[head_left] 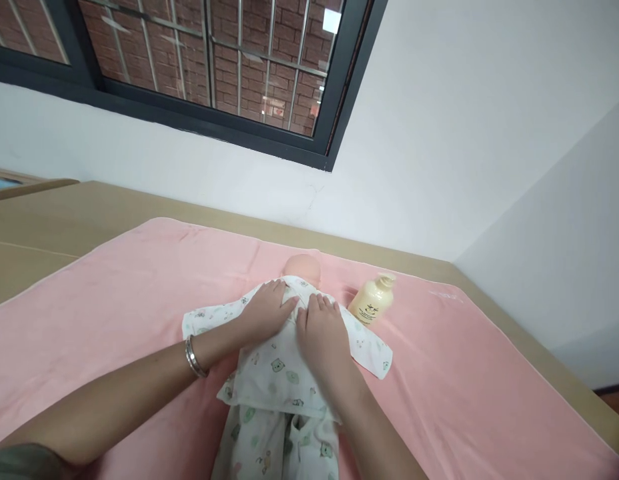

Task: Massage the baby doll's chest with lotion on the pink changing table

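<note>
A baby doll (303, 269) lies on its back, only its bare head showing above the clothes. It wears a white long-sleeved baby shirt (282, 373) with small green animal prints, its sleeves spread to both sides. Matching trousers (262, 440) cover the legs. My left hand (268, 312) rests on the left part of the shirt's chest near the collar, fingers stretched out. Beside it my right hand (323, 330) lies on the chest's right part, fingers extended towards the neck. Both thumbs point inward at the front opening. Any cloth under the fingers is hidden.
A pale yellow pump bottle (373, 300) stands to the right, just behind the shirt's right sleeve. Everything lies on a pink blanket (139, 287) over a wooden tabletop (104, 200). Behind are a white wall (429, 133) and a dark-framed window (214, 120).
</note>
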Motion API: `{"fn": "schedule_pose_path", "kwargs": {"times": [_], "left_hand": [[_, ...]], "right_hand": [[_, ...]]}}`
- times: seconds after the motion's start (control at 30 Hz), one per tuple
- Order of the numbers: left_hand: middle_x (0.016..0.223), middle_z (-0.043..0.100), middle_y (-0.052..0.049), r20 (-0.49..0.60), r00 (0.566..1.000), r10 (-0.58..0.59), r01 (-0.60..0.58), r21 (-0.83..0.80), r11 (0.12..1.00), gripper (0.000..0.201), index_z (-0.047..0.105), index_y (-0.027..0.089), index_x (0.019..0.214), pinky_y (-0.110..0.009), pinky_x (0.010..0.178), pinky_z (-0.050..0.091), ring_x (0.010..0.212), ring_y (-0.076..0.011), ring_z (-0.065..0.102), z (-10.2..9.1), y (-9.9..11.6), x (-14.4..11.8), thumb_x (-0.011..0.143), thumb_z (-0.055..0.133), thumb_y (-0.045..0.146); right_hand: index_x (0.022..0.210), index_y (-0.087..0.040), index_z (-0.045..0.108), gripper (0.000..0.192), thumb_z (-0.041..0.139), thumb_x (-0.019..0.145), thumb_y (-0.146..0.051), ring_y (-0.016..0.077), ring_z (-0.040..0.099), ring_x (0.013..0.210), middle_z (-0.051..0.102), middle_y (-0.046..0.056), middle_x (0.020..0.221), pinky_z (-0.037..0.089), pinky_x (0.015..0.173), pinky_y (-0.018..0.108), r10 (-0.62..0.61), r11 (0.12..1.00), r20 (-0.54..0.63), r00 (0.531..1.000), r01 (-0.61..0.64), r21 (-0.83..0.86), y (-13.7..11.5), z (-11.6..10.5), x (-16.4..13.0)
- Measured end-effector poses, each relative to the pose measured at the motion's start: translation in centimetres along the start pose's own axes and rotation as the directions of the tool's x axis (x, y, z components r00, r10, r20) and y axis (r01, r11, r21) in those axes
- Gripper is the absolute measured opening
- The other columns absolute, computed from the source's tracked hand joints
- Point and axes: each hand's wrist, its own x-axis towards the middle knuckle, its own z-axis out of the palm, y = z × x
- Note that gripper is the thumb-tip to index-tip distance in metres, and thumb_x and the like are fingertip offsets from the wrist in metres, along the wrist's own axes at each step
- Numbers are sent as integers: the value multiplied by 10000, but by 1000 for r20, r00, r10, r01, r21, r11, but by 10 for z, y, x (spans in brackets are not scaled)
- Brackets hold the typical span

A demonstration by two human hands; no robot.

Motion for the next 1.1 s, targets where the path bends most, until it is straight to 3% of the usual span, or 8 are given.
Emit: {"fn": "schedule_pose_path", "kwargs": {"times": [0.17, 0.3, 0.53, 0.97, 1.1], "left_hand": [[1391, 634, -223, -63, 997, -46, 47, 14, 999, 503, 592, 68, 1306, -504, 1135, 435, 1326, -345, 569, 4, 1, 3, 1007, 365, 403], [1321, 675, -201, -124, 992, -4, 8, 34, 999, 453, 614, 92, 1271, -498, 1110, 458, 1261, -335, 609, 9, 3, -1, 1004, 379, 372], [1294, 695, -189, -201, 979, 27, -19, 43, 999, 427, 625, 111, 1264, -515, 1081, 483, 1220, -331, 634, 15, -1, -2, 1007, 383, 352], [1301, 703, -165, -147, 989, -5, 10, 32, 999, 432, 654, 127, 1235, -498, 1100, 478, 1254, -317, 626, 8, 5, -4, 1013, 372, 367], [1372, 673, -173, -149, 989, -19, 25, 36, 999, 488, 615, 108, 1324, -508, 1134, 458, 1292, -320, 609, 10, 3, -4, 1007, 368, 384]], "right_hand": [[1403, -39, 581, 475, 303, 1077, -243, 304, 455, 1443, 568, 205, 1469, 240, 1241, 463, -50, 999, 2, 999, 50, 19, 3, -5, 1], [1422, -29, 558, 521, 365, 1071, -362, 313, 399, 1480, 504, 212, 1530, 252, 1232, 454, -66, 994, -10, 998, 67, 90, 19, -3, 18], [1266, -33, 665, 537, 343, 1066, -413, 332, 624, 1230, 689, 239, 1272, 252, 1190, 491, -95, 995, 1, 995, 95, -10, 22, -4, 33], [1249, -57, 667, 472, 376, 1075, -385, 325, 618, 1208, 697, 204, 1250, 360, 1089, 411, -88, 996, -66, 994, 86, -28, 21, 2, 28], [1260, -55, 656, 474, 370, 1077, -386, 323, 603, 1220, 689, 204, 1260, 366, 1094, 418, -85, 996, -72, 994, 85, -7, 22, 2, 27]]}}
